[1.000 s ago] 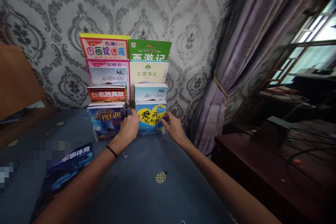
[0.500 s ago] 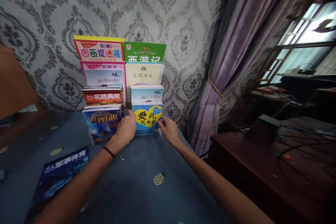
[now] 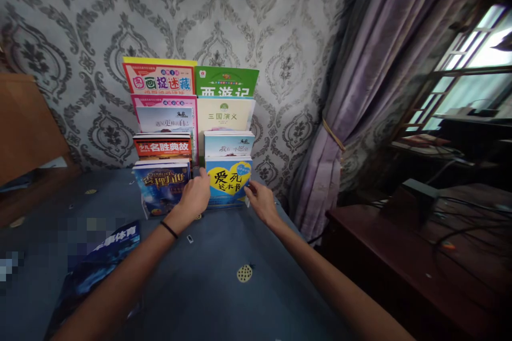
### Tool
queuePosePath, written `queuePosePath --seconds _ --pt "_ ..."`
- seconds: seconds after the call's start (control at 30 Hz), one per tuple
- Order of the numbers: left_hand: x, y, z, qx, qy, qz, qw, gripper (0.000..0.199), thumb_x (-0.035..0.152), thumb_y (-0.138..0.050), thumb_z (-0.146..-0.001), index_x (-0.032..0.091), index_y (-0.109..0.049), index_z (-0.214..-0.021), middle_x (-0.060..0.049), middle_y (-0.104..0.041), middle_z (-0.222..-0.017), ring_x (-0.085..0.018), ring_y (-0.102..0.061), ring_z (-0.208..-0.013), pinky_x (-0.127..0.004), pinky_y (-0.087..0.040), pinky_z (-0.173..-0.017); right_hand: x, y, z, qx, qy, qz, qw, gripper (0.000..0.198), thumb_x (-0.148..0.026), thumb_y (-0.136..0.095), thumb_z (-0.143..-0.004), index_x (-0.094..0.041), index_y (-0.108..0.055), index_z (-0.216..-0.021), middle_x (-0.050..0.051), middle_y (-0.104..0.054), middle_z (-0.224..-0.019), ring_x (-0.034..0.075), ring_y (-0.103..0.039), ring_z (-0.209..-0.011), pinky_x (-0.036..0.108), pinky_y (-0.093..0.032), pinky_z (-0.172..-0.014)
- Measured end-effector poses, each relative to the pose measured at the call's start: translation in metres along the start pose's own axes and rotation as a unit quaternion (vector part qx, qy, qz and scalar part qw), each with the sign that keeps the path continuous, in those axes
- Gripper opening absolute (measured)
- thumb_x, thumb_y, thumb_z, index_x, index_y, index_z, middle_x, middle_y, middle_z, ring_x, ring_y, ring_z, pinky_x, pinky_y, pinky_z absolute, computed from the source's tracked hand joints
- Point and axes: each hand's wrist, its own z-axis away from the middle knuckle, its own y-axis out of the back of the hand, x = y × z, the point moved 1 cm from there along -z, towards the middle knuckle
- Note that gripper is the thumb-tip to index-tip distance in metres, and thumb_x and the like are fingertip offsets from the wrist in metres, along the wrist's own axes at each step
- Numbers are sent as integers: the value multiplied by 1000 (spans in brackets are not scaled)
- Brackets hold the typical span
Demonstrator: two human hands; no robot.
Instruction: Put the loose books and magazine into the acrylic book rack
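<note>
Tiered stacks of upright books stand against the wall in two columns. At the front right is a blue book with a yellow heart on its cover. My left hand, with a dark band on the wrist, is closed at its left edge, the fingertips partly hidden. My right hand pinches at its right edge. Behind it rise a pale blue book, a cream book and a green book. A dark blue book stands left of my left hand, below a red-orange book.
Another dark blue book lies flat on the blue pineapple-print cloth, partly under my left forearm. A purple curtain hangs at the right, beside a dark red desk with cables. Brown furniture stands at the left.
The view has shifted slightly, so the books sit a little further right in the picture. Both hands stay at the sides of the blue book with the yellow heart.
</note>
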Motion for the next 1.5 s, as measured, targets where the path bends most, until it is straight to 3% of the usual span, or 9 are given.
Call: queuePosePath --seconds 0.33,0.57,0.97,1.5 --pt "0 0 2 -6 -6 -2 1000 32 0 -32 -92 3 -43 -121 -23 -70 -96 -31 -73 -91 -36 -56 -74 0 -1 2 31 8 -55 998 39 -22 -49 -90 -17 -62 -126 11 -75 -109 22 -71 -96 34 -56 -84" --pt "2 4 2 -5 -8 -6 1000 29 2 -32 -94 2 -43 -121 -24 -70 -94 -32 -73 -94 -37 -56 -73 -3 0 1 37 1 -33 999 31 -25 -50 -88 -19 -70 -112 9 -77 -94 25 -71 -84 35 -54 -79" --pt "0 3 -1 1 -5 -15 1000 29 7 -31 -96 3 -43 -121 -23 -71 -94 -31 -73 -93 -35 -56 -72 -4 -1 4 36 -13 -8 999 26 -22 -52 -86 -19 -73 -101 9 -77 -88 26 -71 -82 34 -52 -75" --pt "-1 10 6 -18 -6 10 1000 25 11 -28 -98 7 -45 -117 -22 -71 -97 -30 -73 -94 -33 -54 -73 0 -4 13 28 -14 -79 996 32 -16 -52 -86 -16 -69 -113 12 -76 -106 24 -73 -94 36 -57 -84"
